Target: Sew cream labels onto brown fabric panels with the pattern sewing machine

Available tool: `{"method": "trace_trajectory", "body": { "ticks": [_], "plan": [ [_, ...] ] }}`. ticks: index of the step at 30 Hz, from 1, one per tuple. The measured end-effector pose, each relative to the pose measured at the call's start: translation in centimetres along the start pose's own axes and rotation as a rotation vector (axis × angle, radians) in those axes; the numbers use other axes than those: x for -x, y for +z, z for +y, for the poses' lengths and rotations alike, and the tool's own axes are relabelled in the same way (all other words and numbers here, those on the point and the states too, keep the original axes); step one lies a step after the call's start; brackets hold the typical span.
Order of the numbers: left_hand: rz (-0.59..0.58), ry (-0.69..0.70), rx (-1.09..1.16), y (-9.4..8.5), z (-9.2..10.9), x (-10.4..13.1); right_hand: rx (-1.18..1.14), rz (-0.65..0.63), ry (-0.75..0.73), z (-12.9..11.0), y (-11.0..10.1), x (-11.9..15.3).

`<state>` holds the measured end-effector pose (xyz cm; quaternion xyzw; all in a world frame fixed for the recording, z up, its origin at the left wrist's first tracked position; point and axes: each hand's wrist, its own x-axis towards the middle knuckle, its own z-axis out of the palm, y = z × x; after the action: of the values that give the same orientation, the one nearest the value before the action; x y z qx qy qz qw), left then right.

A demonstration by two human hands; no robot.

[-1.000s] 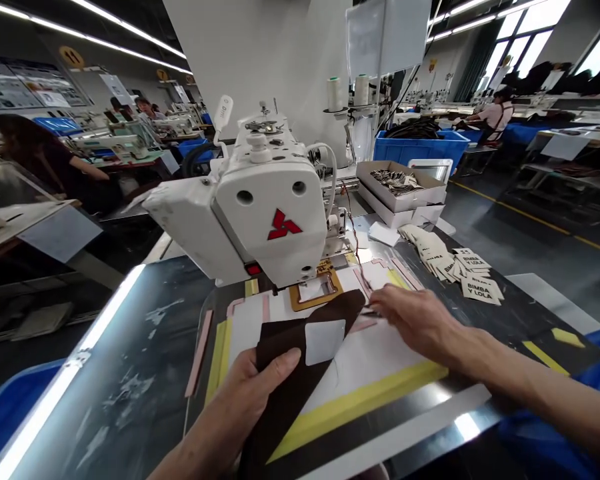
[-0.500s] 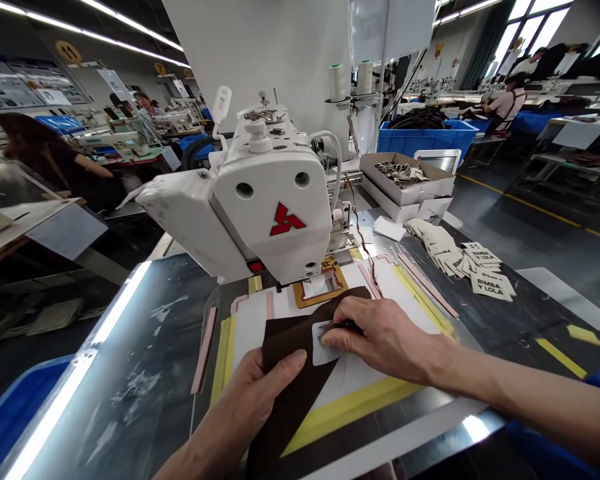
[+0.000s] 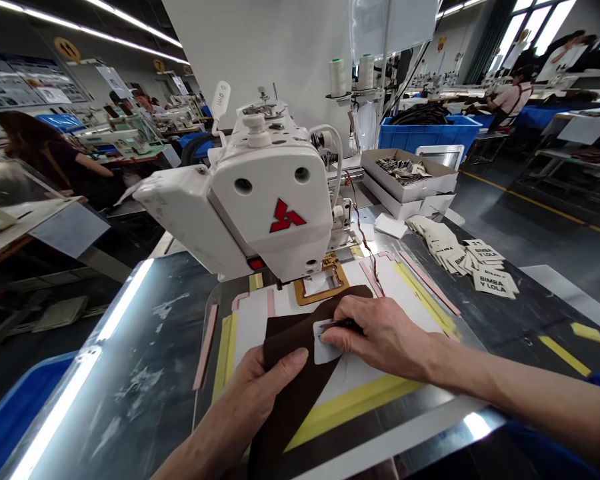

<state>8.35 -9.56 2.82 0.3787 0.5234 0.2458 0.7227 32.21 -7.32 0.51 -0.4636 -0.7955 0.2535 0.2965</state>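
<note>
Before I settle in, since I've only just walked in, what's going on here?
A person is at a white sewing machine. Their left hand grips brown material, thumb on top. Their right hand pinches a small dark tool at the white patch on that material; whether its tip touches is unclear. Printed labels lie loose to the right.

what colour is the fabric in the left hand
Dark brown fabric, seen best in the head view.

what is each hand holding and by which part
The left hand grips the brown fabric by its left edge, thumb on top. The right hand pinches a small dark tool over the white patch; by which part cannot be told.
</note>
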Motion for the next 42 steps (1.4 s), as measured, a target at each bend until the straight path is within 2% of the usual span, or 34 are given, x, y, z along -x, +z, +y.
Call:
{"method": "trace_trajectory", "body": {
  "ticks": [4,7,9,13,15,18,20,22,25,27,28,29,31,34,36,39,42],
  "plan": [
    [0.006,-0.022,-0.057,-0.2,-0.2,0.0,-0.065,0.018,0.016,-0.1,0.6,0.1],
    [0.017,-0.025,-0.105,-0.2,-0.1,0.1,-0.143,-0.014,0.134,-0.6,0.6,0.0],
    [0.024,-0.023,-0.140,-0.2,0.0,0.1,-0.274,-0.023,0.205,-1.1,0.1,-0.2],
    [0.017,0.029,-0.147,0.0,0.1,-0.1,-0.563,0.118,0.146,-1.4,-1.4,-0.4],
    [-0.010,0.066,-0.136,-0.2,0.1,-0.3,-0.515,0.133,0.114,-1.2,-2.0,-0.3],
    [-0.052,0.147,-0.239,-0.5,-0.1,-0.6,-0.322,0.049,0.118,-0.8,-2.3,0.1],
    [-0.012,0.304,-0.495,-0.5,-0.4,-0.6,-0.291,0.067,0.086,-0.6,-2.7,0.4],
    [-0.030,0.586,-0.876,-0.1,-0.9,-0.4,-0.328,0.206,0.028,-0.4,-3.9,0.6],
    [-0.246,1.020,-1.439,1.2,-2.2,0.3,-0.324,0.499,-0.022,0.0,-6.8,0.7],
    [-0.328,1.170,-1.654,1.8,-3.2,1.0,-0.243,0.608,-0.004,0.4,-8.6,0.8],
    [-0.325,1.201,-1.702,1.9,-3.6,1.4,-0.185,0.608,0.010,0.6,-9.3,1.0],
    [-0.300,1.219,-1.714,1.7,-4.0,1.7,-0.127,0.560,0.023,0.7,-9.8,1.2],
    [-0.218,1.230,-1.686,0.9,-4.5,2.2,-0.042,0.348,0.027,0.7,-9.8,1.7],
    [-0.097,1.229,-1.598,-0.6,-5.3,2.4,-0.021,-0.084,-0.016,0.0,-7.8,2.8],
    [-0.058,1.200,-1.528,-1.2,-5.7,2.2,0.041,-0.303,-0.069,-0.7,-6.0,3.3],
    [-0.046,1.173,-1.437,-1.4,-6.1,1.8,0.221,-0.488,-0.119,-1.4,-4.0,3.3],
    [-0.051,1.175,-1.423,-1.4,-6.2,1.5,0.323,-0.540,-0.126,-1.2,-3.4,2.7]
  ]
}}
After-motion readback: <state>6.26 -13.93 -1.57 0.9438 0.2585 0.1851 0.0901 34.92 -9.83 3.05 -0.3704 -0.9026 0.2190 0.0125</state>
